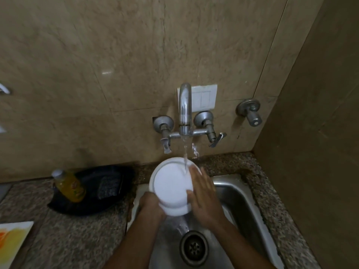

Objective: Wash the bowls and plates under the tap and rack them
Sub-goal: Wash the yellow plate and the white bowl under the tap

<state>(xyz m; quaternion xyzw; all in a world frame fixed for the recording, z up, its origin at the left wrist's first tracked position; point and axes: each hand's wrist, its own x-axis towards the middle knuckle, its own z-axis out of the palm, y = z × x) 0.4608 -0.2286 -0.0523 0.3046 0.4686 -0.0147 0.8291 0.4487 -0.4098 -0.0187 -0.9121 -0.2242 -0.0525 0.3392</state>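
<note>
Two hands worked one round white ceramic bowl (172,183) under the chrome wall tap (185,109): the left hand (150,208) gripped its lower rim (tilting it into the stream), the right hand (202,193) rubbed flat-fingered.

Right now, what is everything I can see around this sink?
white dish: one, white, held over the sink under the running water
tap: one, silver, on the wall, running
wall valve: one, grey, right of the tap
switch plate: one, white, behind the tap
sink: one, steel, with a drain
black tray: one, left on the counter
bottle: one, yellow, on the tray
scrubber: one, dark, on the tray
hands: left hand grips the dish; right hand lies flat against it
</note>
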